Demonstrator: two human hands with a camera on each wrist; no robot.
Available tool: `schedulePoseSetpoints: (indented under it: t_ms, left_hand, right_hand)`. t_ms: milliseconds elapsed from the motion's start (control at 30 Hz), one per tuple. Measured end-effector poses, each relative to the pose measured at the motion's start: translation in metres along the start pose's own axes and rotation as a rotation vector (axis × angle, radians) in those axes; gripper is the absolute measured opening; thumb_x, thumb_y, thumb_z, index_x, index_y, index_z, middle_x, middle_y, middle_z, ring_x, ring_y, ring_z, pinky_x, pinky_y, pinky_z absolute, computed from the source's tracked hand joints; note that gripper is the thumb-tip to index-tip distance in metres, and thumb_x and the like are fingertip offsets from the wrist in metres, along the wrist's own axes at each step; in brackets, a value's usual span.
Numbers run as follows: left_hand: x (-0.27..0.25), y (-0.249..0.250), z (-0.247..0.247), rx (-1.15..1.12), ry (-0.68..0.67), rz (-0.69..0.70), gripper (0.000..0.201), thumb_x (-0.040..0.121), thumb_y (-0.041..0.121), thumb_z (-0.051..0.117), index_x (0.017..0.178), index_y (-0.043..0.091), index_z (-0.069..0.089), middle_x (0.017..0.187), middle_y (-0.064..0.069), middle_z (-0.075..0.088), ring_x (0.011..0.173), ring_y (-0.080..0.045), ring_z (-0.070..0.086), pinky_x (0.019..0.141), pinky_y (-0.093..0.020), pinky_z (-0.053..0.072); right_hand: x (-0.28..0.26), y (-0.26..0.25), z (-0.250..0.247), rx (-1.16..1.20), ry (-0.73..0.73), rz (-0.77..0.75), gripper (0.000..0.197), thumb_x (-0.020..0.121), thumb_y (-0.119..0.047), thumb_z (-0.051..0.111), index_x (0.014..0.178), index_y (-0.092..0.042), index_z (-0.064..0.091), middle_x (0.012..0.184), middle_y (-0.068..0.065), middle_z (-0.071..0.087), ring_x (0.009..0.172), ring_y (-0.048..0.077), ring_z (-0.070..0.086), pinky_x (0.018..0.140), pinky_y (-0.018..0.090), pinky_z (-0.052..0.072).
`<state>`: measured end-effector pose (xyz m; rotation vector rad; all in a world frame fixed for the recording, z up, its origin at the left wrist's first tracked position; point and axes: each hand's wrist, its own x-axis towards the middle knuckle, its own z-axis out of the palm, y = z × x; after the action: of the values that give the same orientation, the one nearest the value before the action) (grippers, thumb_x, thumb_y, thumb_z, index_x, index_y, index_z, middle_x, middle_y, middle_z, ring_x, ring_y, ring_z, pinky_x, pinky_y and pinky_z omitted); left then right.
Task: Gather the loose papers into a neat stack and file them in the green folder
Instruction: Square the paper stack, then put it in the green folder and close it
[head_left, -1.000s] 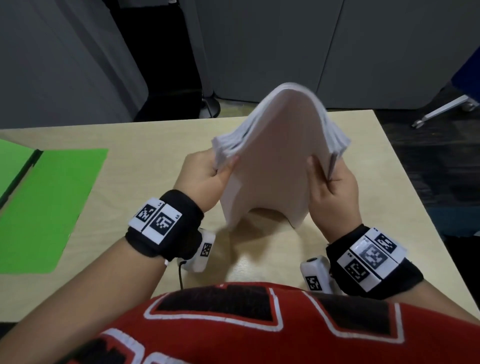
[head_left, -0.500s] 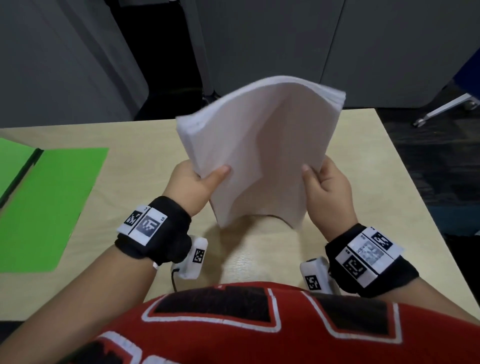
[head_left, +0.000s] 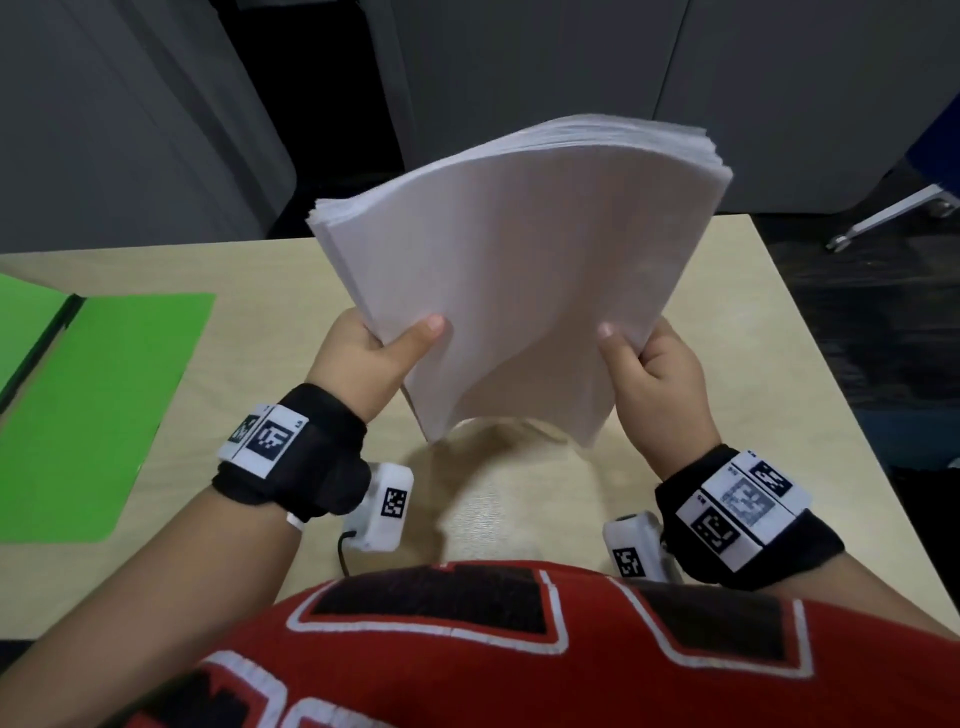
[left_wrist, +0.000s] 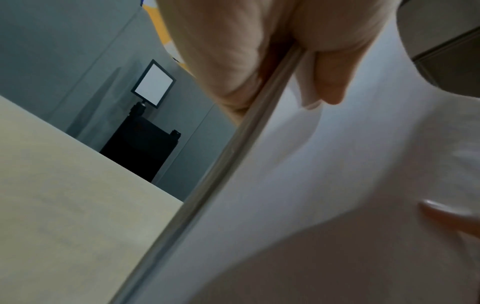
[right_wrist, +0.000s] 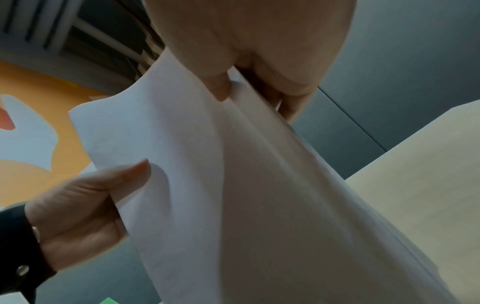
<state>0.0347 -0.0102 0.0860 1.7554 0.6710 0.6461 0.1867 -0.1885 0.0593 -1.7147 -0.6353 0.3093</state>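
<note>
A thick stack of white papers (head_left: 519, 270) stands nearly upright over the table, its lower edge bowed and resting near the tabletop. My left hand (head_left: 374, 348) grips the stack's left edge, thumb on the near face. My right hand (head_left: 649, 364) grips the right edge the same way. In the left wrist view the stack (left_wrist: 298, 185) fills the right half, with the left hand (left_wrist: 259, 51) round its edge. The right wrist view shows the papers (right_wrist: 233, 185) pinched by the right hand (right_wrist: 246, 61). The green folder (head_left: 93, 410) lies open at the left of the table.
The light wooden table (head_left: 753, 374) ends just right of my right hand and behind the stack. Grey cabinets (head_left: 571, 67) stand behind it. A chair leg (head_left: 883, 213) shows on the dark floor at the far right. My red shirt (head_left: 519, 649) fills the near edge.
The stack was bent into an arch a second ago; it has flattened out and now stands taller, held by its two side edges. Both hands spread apart slightly.
</note>
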Motion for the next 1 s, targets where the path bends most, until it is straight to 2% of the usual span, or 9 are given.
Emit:
schedulePoseSetpoints:
  t_ms: [133, 267, 367, 500, 633, 733, 833, 933, 1000]
  left_hand:
    - [0.001, 0.003, -0.004, -0.086, -0.022, 0.020, 0.023, 0.073, 0.020, 0.073, 0.091, 0.032, 0.068, 0.086, 0.019, 0.074, 0.088, -0.002, 0.068, 0.077, -0.021, 0.055]
    - [0.000, 0.011, -0.001, -0.010, -0.004, 0.070, 0.020, 0.086, 0.016, 0.066, 0.083, 0.036, 0.062, 0.073, 0.032, 0.069, 0.074, 0.013, 0.064, 0.066, -0.007, 0.048]
    - [0.000, 0.018, -0.001, -0.051, 0.026, 0.124, 0.020, 0.086, 0.017, 0.065, 0.080, 0.036, 0.066, 0.074, 0.029, 0.071, 0.076, 0.009, 0.066, 0.068, -0.009, 0.049]
    - [0.001, 0.009, -0.001, -0.038, 0.015, 0.085, 0.019, 0.073, 0.022, 0.074, 0.080, 0.038, 0.069, 0.078, 0.025, 0.072, 0.080, 0.006, 0.066, 0.071, -0.014, 0.052]
    - [-0.001, -0.002, 0.006, 0.048, -0.009, 0.017, 0.021, 0.084, 0.017, 0.068, 0.081, 0.037, 0.063, 0.078, 0.020, 0.067, 0.072, 0.016, 0.062, 0.066, -0.006, 0.046]
    - [-0.001, 0.004, 0.006, 0.021, 0.011, 0.052, 0.021, 0.086, 0.017, 0.066, 0.079, 0.037, 0.065, 0.070, 0.024, 0.070, 0.073, 0.014, 0.064, 0.066, -0.005, 0.046]
    - [0.000, 0.010, 0.002, -0.059, 0.029, 0.093, 0.019, 0.075, 0.024, 0.075, 0.076, 0.043, 0.071, 0.076, 0.027, 0.072, 0.078, 0.008, 0.066, 0.068, -0.011, 0.050]
    - [0.001, 0.003, 0.002, -0.031, 0.038, 0.049, 0.017, 0.068, 0.025, 0.076, 0.079, 0.036, 0.070, 0.076, 0.021, 0.073, 0.077, 0.007, 0.066, 0.066, -0.012, 0.051]
    - [0.000, -0.002, 0.006, 0.052, 0.026, -0.008, 0.013, 0.071, 0.029, 0.072, 0.082, 0.033, 0.066, 0.080, 0.016, 0.071, 0.072, 0.013, 0.063, 0.065, -0.008, 0.049]
  right_hand:
    - [0.001, 0.000, 0.000, 0.083, 0.043, -0.007, 0.021, 0.083, -0.022, 0.064, 0.095, -0.039, 0.058, 0.090, -0.016, 0.068, 0.086, 0.004, 0.065, 0.077, 0.027, 0.052]
    - [0.000, -0.003, 0.001, 0.043, 0.065, -0.068, 0.012, 0.090, -0.024, 0.054, 0.100, -0.028, 0.061, 0.088, -0.019, 0.066, 0.085, -0.006, 0.062, 0.077, 0.022, 0.051]
    - [-0.005, -0.011, 0.000, 0.109, 0.120, -0.149, 0.018, 0.093, -0.021, 0.051, 0.096, -0.038, 0.057, 0.088, -0.022, 0.066, 0.086, -0.009, 0.061, 0.077, 0.017, 0.049]
    - [-0.005, -0.009, -0.001, 0.173, 0.076, -0.109, 0.031, 0.087, -0.018, 0.064, 0.105, -0.040, 0.053, 0.097, -0.023, 0.067, 0.094, 0.000, 0.064, 0.083, 0.026, 0.054]
    - [0.001, -0.001, 0.001, 0.026, 0.026, -0.019, 0.020, 0.093, -0.016, 0.059, 0.095, -0.036, 0.059, 0.091, -0.017, 0.068, 0.089, 0.005, 0.065, 0.085, 0.039, 0.055]
    - [-0.002, -0.005, 0.002, 0.085, 0.078, -0.095, 0.022, 0.096, -0.017, 0.054, 0.097, -0.039, 0.059, 0.087, -0.024, 0.069, 0.090, -0.002, 0.065, 0.083, 0.026, 0.053]
    - [-0.003, -0.008, -0.001, 0.176, 0.105, -0.129, 0.023, 0.090, -0.018, 0.062, 0.102, -0.037, 0.056, 0.090, -0.029, 0.068, 0.089, -0.004, 0.064, 0.079, 0.020, 0.053]
    - [-0.002, -0.005, -0.001, 0.167, 0.070, -0.082, 0.029, 0.088, -0.014, 0.068, 0.103, -0.034, 0.055, 0.089, -0.025, 0.069, 0.086, -0.008, 0.064, 0.073, 0.014, 0.052]
    - [0.000, -0.002, 0.001, 0.124, 0.039, -0.010, 0.020, 0.089, -0.018, 0.067, 0.106, -0.027, 0.060, 0.089, -0.019, 0.068, 0.087, -0.006, 0.066, 0.074, 0.017, 0.053]
